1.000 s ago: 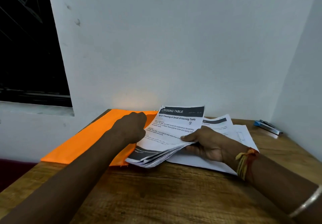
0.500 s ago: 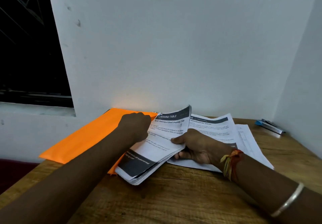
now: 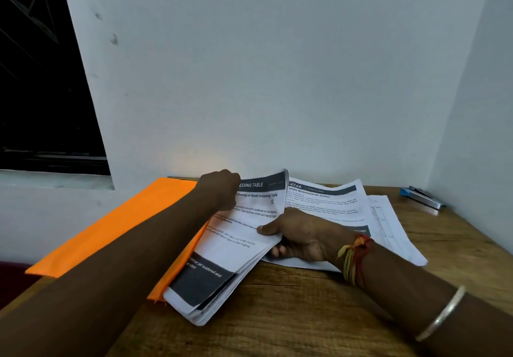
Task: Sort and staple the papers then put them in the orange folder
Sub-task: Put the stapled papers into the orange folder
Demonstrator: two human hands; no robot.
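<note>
An orange folder (image 3: 116, 226) lies on the left part of the wooden table (image 3: 305, 315). A thick bundle of printed papers (image 3: 236, 245) rests partly on the folder's right edge, its near end on the table. My left hand (image 3: 219, 190) is closed on the bundle's far left corner. My right hand (image 3: 299, 234) pinches the bundle's right edge, thumb on top and fingers beneath. More printed sheets (image 3: 347, 209) lie flat to the right, under my right wrist. A blue and silver stapler (image 3: 422, 197) sits at the far right by the wall.
White walls close the table at the back and on the right. A dark window (image 3: 41, 79) is at the upper left. The table's left edge drops off beside the folder. Bare wood shows in the foreground.
The bundle has shifted left and toward me, onto the folder's right edge. Both hands moved with it, uncovering more of the sheet headed "Wipe Baseboards Clean" on the right.
</note>
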